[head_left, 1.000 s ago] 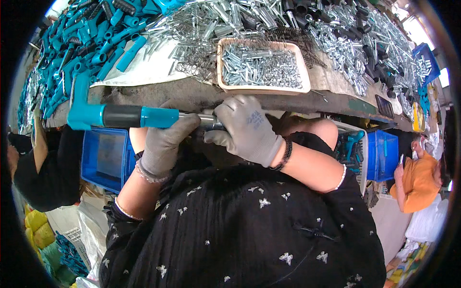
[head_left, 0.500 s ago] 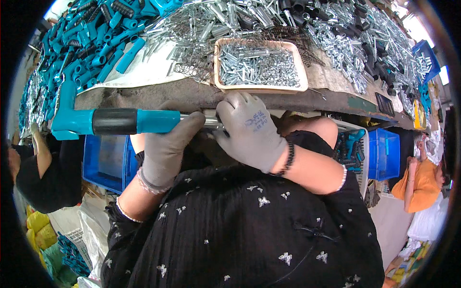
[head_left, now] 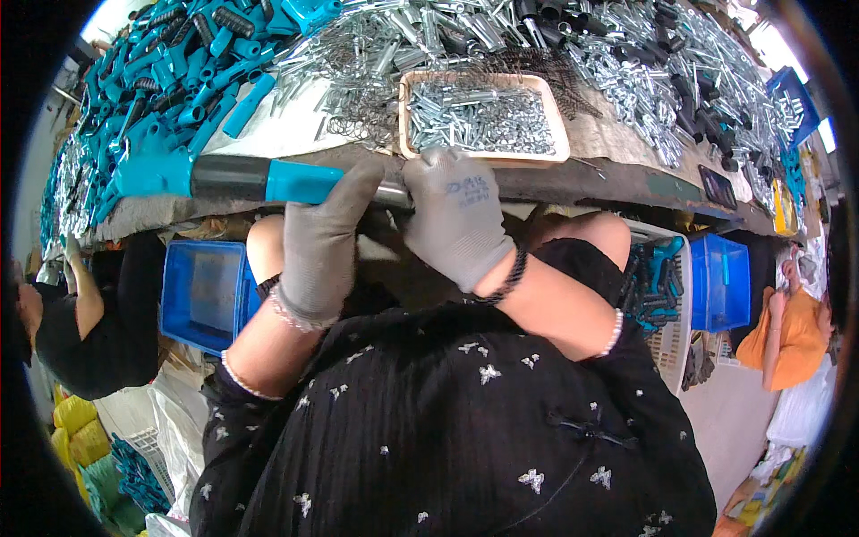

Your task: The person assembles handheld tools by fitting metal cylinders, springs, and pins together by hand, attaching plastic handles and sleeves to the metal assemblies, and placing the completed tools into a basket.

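Note:
A long teal handle [head_left: 304, 182] with a black sleeve [head_left: 231, 177] lies level in front of me, at the table's near edge. Its wide teal head points left. Around its right-hand end my gloved left hand [head_left: 324, 242] is closed, thumb along the top. A bare metal tube [head_left: 394, 193] sticks out to the right of that thumb. My right hand [head_left: 456, 219], also in a grey glove, is closed at the tube's far end. Its fingers are curled away from view, so anything small inside them is hidden.
Beyond my hands stands a cream tray [head_left: 530, 160] of small metal parts. Teal handles [head_left: 165, 67] heap up at the far left, metal tubes and black pieces at the far right. Blue bins [head_left: 204, 300] and a white crate [head_left: 669, 358] flank my knees. Other people sit at both sides.
Both hands and the handle have moved up, farther from me. The handle has rolled, so its head, which stuck upward, now lies lower and points left.

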`<state>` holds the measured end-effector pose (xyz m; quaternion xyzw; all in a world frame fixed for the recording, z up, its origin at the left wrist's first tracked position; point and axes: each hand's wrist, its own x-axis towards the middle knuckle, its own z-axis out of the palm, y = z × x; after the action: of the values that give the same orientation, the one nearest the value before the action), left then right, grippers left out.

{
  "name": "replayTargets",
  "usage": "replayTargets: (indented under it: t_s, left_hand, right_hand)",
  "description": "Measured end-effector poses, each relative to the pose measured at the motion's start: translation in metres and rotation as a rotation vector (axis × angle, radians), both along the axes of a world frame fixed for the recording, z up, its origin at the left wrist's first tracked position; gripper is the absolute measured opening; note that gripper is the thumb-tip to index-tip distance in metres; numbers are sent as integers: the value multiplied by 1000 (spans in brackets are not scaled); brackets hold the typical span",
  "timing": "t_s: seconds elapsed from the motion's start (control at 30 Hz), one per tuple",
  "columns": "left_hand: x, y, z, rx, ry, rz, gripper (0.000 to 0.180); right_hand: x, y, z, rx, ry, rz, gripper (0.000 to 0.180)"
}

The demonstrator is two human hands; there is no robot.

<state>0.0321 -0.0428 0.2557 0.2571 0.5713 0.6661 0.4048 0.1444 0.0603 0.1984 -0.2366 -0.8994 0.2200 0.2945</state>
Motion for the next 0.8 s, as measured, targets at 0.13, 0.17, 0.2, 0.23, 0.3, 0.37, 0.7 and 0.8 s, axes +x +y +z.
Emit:
replayTargets:
  t_s: [0.13,0.17,0.2,0.23,0.3,0.37,0.7,0.8]
  left_hand:
    - [7,1,-12,160,211,62,9]
    - [-6,-3,-14,160,211,60,9]
    - [-24,-8,-16,210,925,-130,13]
    - [-33,-12,-18,244,1641,-327,17]
    - [-27,-12,-10,293,685,-716,22]
    - [-30,-1,-1,438,796,-897,24]
    - [20,-12,-50,93,-2,-54,13]
    - [0,-15,-55,245,477,-176,19]
  right_hand:
    - [3,0,15,45,-94,-50,30]
    - [4,0,15,-233,-170,78,32]
    - [10,0,7,-421,-344,230,34]
    - [17,-7,3,-638,-138,519,34]
    - [33,-24,-5,-1432,-324,1038,25]
    - [32,-23,-19,-1469,-289,1067,20]
    - [34,-17,-10,372,10,-104,27]
    - [42,-19,-13,-64,-65,153,26]
